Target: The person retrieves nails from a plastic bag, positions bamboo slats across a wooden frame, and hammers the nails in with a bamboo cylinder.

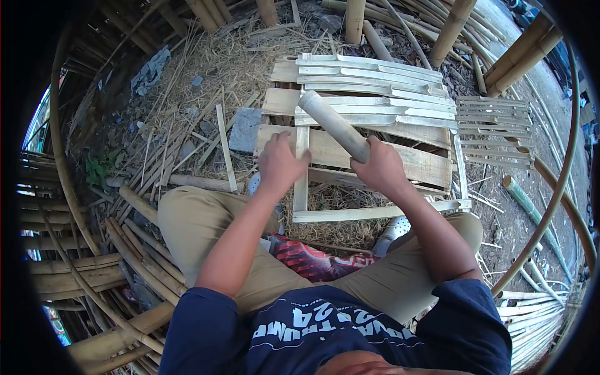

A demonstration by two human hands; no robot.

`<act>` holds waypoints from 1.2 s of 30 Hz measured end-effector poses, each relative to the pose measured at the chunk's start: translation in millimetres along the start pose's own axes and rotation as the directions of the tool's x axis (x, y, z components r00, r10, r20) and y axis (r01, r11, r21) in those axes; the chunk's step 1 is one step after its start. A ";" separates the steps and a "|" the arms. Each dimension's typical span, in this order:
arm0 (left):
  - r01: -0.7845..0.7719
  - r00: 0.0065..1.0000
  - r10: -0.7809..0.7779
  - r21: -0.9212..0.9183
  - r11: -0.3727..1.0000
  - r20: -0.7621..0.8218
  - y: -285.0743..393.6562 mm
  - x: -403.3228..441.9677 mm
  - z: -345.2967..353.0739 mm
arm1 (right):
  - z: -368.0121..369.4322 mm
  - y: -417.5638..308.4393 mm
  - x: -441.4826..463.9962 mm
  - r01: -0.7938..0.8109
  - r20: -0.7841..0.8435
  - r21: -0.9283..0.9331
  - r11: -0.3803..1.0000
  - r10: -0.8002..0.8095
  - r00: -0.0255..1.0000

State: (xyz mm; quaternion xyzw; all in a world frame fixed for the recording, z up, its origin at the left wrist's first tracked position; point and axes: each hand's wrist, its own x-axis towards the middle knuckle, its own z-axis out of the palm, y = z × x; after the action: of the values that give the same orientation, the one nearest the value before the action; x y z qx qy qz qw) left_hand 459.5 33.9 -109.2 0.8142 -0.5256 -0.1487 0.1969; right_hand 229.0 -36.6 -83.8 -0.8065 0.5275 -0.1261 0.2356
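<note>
My right hand (382, 164) is wrapped round the lower end of a short, thick bamboo piece (334, 125), which slants up and left over the work. Below it lies a bamboo slat frame (375, 215); pale, split strips (375, 78) run across its far half. Two long side strips come towards me, joined by a near crosspiece. My left hand (281, 165) rests at the left side strip (301, 187), fingers apart and thumb over the strip. Wide wooden boards (350, 150) lie beneath the frame.
A smaller slat panel (494, 128) lies to the right, with a green bamboo pole (531, 209) nearby. Grey block (245, 129) and loose strips are at left among straw. Bamboo posts (354, 22) stand at the back. My legs flank a red patterned sack (312, 257).
</note>
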 end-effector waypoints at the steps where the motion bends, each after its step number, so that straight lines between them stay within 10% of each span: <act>1: -0.060 0.998 0.060 0.060 0.996 0.013 5.0 -11.1 0.8 | 0.1 -0.3 0.3 0.004 0.000 -0.006 1.000 -0.004 1.000; 12: -0.470 0.882 0.466 -0.075 0.879 -0.065 -37.2 -20.0 72.5 | 3.8 8.8 11.3 0.016 -0.025 -0.065 0.998 -0.018 1.000; 25: -0.499 0.866 0.495 -0.171 0.849 -0.071 -31.2 -12.7 52.7 | -2.5 3.7 27.0 -0.026 0.001 -0.041 0.999 0.026 1.000; 31: -0.630 0.774 0.633 0.073 0.773 -0.024 -43.2 4.1 32.0 | 9.1 4.6 32.0 0.014 0.022 -0.065 0.998 -0.013 1.000; 36: -0.502 0.854 0.445 -0.203 0.841 -0.271 -59.2 28.5 30.0 | 7.4 -3.1 24.3 0.048 0.035 -0.072 0.996 -0.045 0.998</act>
State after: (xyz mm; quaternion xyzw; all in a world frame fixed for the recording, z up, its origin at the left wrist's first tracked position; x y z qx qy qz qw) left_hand 504.7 24.8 -164.8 0.6351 -0.6622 -0.0765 0.3902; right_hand 244.9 -55.9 -89.6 -0.8286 0.5088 -0.0988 0.2116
